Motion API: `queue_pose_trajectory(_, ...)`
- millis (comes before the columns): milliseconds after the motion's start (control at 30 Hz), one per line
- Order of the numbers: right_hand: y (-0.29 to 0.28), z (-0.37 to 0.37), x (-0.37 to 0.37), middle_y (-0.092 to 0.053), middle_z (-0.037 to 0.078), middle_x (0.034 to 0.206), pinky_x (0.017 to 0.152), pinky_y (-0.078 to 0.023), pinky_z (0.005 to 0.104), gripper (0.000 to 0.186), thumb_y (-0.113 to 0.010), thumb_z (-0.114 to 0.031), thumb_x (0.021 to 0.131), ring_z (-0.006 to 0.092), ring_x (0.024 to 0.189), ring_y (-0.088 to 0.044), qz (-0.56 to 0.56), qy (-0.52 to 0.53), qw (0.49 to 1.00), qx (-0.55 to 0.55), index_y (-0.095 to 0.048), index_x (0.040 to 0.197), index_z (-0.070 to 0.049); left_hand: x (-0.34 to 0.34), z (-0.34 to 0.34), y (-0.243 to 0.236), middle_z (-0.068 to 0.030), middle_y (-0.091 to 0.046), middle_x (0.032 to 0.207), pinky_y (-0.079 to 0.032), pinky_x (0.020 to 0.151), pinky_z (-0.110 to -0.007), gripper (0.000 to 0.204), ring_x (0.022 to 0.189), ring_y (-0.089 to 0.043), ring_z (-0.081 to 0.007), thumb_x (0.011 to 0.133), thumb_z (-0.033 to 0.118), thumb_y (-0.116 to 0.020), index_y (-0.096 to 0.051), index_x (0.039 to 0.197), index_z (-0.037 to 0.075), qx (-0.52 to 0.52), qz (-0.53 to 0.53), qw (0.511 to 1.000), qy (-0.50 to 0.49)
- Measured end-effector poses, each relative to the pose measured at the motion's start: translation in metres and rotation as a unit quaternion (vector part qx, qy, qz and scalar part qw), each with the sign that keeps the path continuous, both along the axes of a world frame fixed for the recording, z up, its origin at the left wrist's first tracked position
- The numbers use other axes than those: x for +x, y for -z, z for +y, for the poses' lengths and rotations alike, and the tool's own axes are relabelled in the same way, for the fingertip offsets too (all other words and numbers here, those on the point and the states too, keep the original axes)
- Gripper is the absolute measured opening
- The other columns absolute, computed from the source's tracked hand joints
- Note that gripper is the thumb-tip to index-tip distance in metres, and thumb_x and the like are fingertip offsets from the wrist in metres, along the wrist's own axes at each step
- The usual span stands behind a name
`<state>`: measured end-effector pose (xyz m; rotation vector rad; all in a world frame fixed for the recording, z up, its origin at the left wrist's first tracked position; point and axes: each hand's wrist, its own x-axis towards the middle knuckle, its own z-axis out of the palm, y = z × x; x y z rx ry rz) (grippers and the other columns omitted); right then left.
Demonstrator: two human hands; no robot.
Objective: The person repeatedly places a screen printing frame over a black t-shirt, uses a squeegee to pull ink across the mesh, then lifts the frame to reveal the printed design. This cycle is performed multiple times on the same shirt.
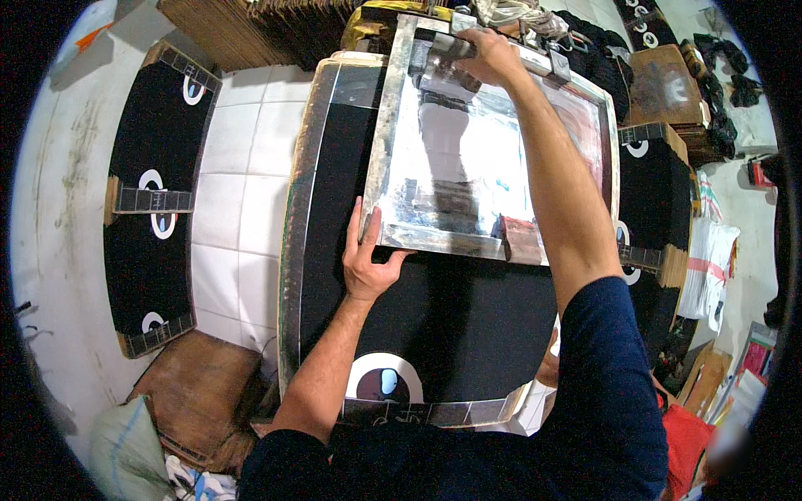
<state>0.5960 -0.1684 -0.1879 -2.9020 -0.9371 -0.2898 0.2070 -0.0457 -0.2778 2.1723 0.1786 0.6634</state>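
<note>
A screen printing frame with a pale, glossy mesh lies tilted over black fabric on a large board. My left hand grips the frame's near left corner, fingers along its side and thumb at its near edge. Stretched across to the far end, my right hand is closed around a dark bar that looks like a squeegee; its fingers partly hide it. A white ring print with a blue oval shows on the fabric near me. Brown tape sits at the frame's near edge.
Boards with black printed fabric stand at left, and more black fabric lies at right. Stacked brown boards are at the back. White floor tiles run between. A brown board and a pale sack lie lower left.
</note>
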Motion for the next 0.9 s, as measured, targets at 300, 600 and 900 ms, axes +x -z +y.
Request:
queue_pose_trajectory(300, -0.042, -0.177, -0.254, -0.068, 0.01, 0.118, 0.103, -0.044, 0.0425, 0.064, -0.093, -0.027, 0.071, 0.029, 0.11, -0.065, 0.196, -0.1, 0.975, -0.017, -0.066, 0.127, -0.01, -0.001, 0.001, -0.001, -0.0311, -0.037, 0.158, -0.054, 0.106, -0.049, 0.096, 0.14, -0.049, -0.0463, 0.07, 0.023, -0.095, -0.048, 0.153, 0.013, -0.007, 0.013, 1.0, 0.005)
queue_pose_trajectory(600, -0.024, -0.152, -0.221, -0.072, 0.005, 0.099, 0.086, -0.041, 0.042, 0.029, -0.072, -0.005, 0.084, 0.0265, 0.097, -0.066, 0.107, 0.038, 0.993, 0.025, -0.068, 0.111, -0.013, -0.002, -0.001, 0.0, -0.0291, -0.037, 0.159, -0.051, 0.11, -0.049, 0.1, 0.142, -0.047, -0.0453, 0.071, 0.023, -0.094, -0.043, 0.157, 0.011, 0.019, 0.004, 1.0, 0.003)
queue_pose_trajectory(900, -0.014, -0.152, -0.195, -0.075, 0.006, 0.093, 0.079, -0.04, 0.0459, 0.018, -0.067, -0.005, 0.082, 0.0292, 0.09, -0.068, 0.123, -0.042, 0.991, 0.027, -0.07, 0.096, -0.016, -0.002, -0.002, 0.003, -0.0287, -0.036, 0.159, -0.051, 0.11, -0.051, 0.099, 0.144, -0.044, -0.0437, 0.075, 0.026, -0.092, -0.04, 0.157, 0.009, 0.028, 0.008, 1.0, 0.004)
